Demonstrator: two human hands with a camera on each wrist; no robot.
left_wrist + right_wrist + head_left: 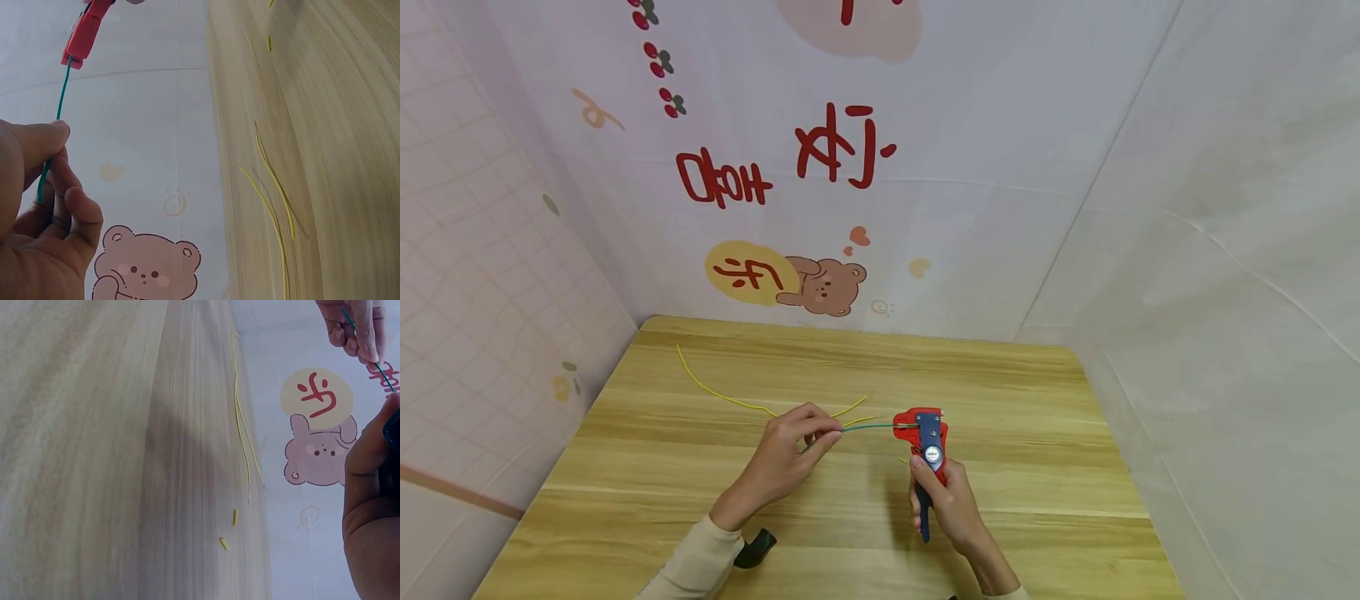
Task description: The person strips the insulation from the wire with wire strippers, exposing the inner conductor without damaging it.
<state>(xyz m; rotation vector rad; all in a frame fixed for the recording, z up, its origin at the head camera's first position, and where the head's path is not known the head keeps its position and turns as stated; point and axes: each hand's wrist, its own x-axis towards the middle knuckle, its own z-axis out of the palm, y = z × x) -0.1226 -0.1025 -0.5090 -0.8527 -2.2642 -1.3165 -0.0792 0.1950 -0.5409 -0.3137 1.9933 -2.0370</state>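
Observation:
My left hand (786,450) pinches a thin green wire (868,427) between thumb and forefinger; in the left wrist view its tail (41,187) lies inside the curled fingers. To the right, the wire's other end sits in the jaws of a red and dark-blue wire stripper (929,429). My right hand (953,500) grips the stripper's handles, its thumb on the front side near the round silver label. Both hands are raised over the table. Yellow wire (722,397) lies behind the left hand, with two ends pointing right, bare at the tips in the right wrist view.
Two short yellow pieces of insulation (235,517) lie on the wooden table (1037,433) close to the yellow wire's ends. A black object (755,550) shows beside the left sleeve. White printed wall sheets (970,250) stand behind and at both sides.

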